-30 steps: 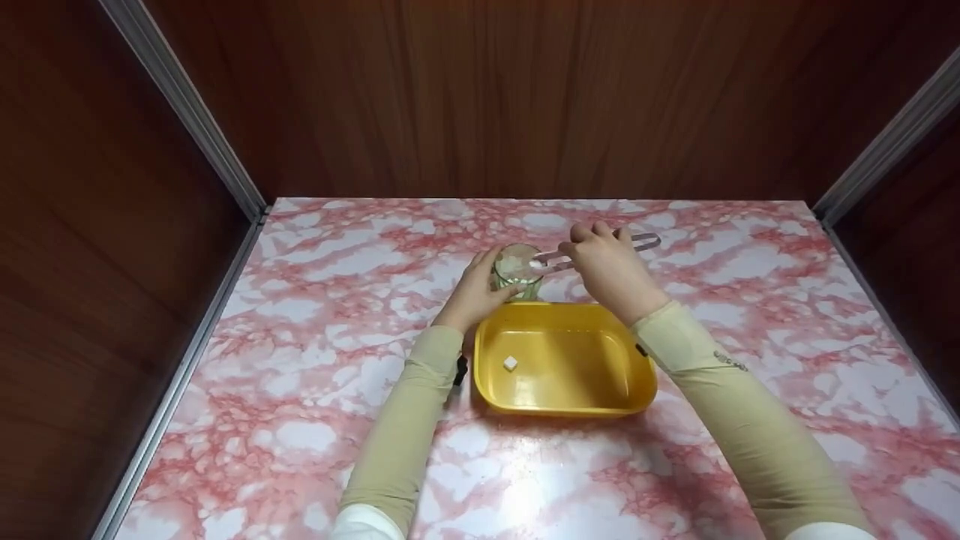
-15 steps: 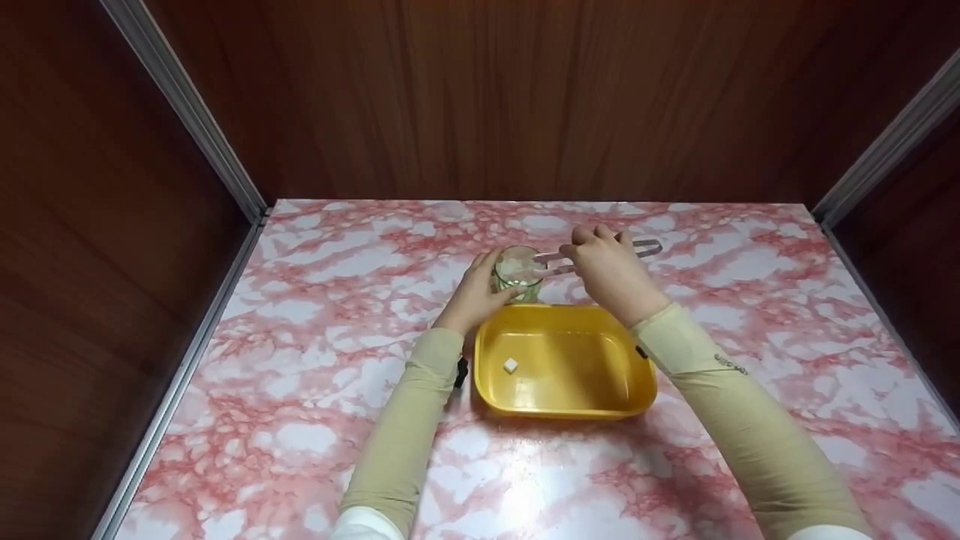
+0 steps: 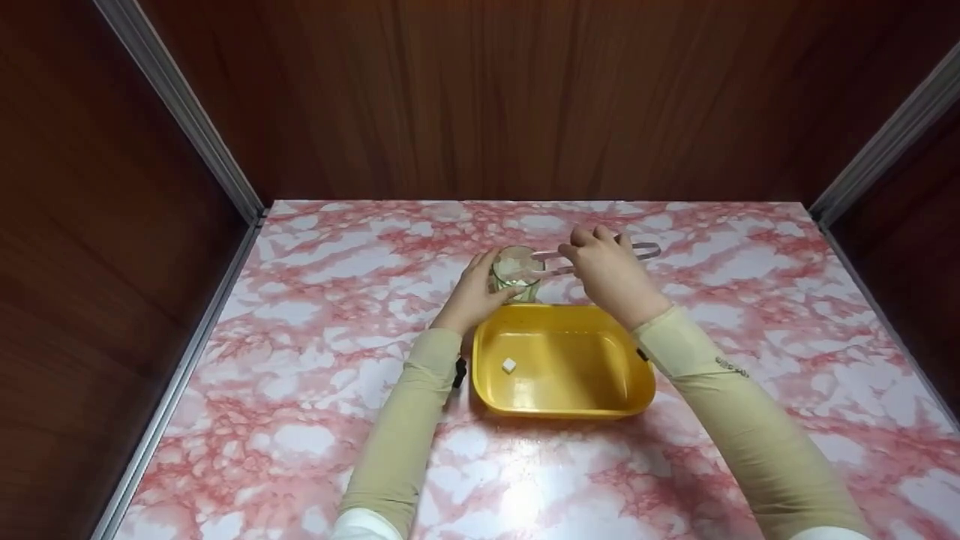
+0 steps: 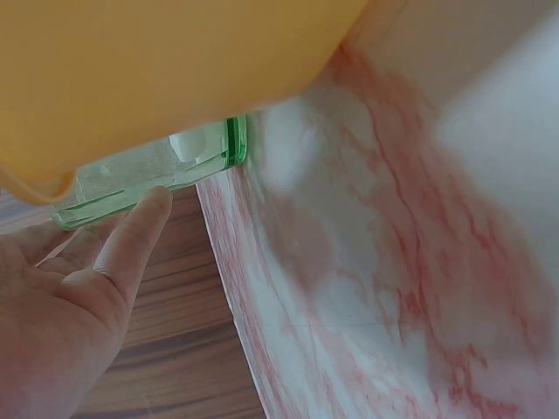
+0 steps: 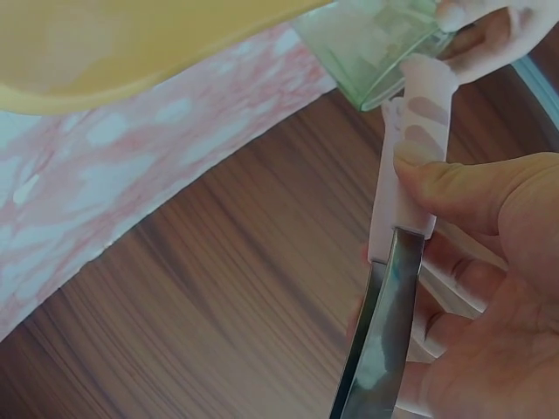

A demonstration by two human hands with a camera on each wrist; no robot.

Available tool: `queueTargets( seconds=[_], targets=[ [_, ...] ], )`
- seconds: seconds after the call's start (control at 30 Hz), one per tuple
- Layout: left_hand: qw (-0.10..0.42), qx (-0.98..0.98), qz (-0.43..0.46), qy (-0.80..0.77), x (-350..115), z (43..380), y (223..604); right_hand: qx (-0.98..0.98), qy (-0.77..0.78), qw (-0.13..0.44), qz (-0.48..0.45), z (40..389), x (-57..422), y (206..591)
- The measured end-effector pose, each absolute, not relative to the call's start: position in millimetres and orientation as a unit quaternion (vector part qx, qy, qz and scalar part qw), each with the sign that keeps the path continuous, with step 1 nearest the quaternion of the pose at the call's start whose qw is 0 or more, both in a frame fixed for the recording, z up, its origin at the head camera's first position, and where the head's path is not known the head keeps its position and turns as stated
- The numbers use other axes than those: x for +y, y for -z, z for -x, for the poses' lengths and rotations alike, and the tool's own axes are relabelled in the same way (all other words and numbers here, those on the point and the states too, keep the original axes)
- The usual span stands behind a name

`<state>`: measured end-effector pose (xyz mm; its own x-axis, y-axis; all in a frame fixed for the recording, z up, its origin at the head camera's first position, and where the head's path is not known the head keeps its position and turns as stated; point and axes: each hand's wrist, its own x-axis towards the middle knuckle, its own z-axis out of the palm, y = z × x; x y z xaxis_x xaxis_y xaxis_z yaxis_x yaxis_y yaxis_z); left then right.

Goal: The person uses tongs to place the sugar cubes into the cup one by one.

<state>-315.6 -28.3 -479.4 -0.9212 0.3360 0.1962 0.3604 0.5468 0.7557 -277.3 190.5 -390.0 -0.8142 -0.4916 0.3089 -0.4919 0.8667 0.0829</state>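
My left hand (image 3: 474, 294) holds a clear greenish drinking glass (image 3: 527, 294) from its left side, thumb at the near side and fingers at the far side. In the left wrist view a white piece (image 4: 188, 144) shows inside the glass near its base. My right hand (image 3: 609, 271) pinches a pair of tongs (image 5: 395, 314) with metal arms and pale pink tips. Those tips reach over the glass's rim from the right and stand apart, nothing visible between them. One white cube (image 3: 508, 365) lies in the left part of a yellow tray (image 3: 562, 412).
Just in front of the glass stands the yellow tray, between my two forearms. A table top (image 3: 315, 360) with a red and white marble pattern carries everything. Dark wood panels (image 3: 480, 97) with metal edge strips enclose the back and both sides.
A white cube was between the tongs' tips one second ago; the tips have since spread, and the cube is gone from them. My left hand still holds the glass in the same place.
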Motion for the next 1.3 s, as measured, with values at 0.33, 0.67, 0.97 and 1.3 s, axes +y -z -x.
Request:
queueTargets(
  seconds=[0.33, 0.67, 0.97, 1.3],
  targets=[
    [0.019, -0.878, 0.203, 0.432, -28, 316, 481, -0.957, -0.013, 0.15, -0.247, 276, 194, 391],
    [0.027, -0.878, 0.208, 0.43, -28, 316, 481, -0.958, -0.013, 0.148, -0.245, 268, 197, 390],
    [0.019, -0.885, 0.201, 0.42, -28, 315, 480, -0.95, 0.001, 0.163, -0.268, 254, 194, 387],
    [0.019, -0.883, 0.202, 0.424, -27, 316, 480, -0.939, 0.018, 0.177, -0.295, 237, 189, 391]
  ],
)
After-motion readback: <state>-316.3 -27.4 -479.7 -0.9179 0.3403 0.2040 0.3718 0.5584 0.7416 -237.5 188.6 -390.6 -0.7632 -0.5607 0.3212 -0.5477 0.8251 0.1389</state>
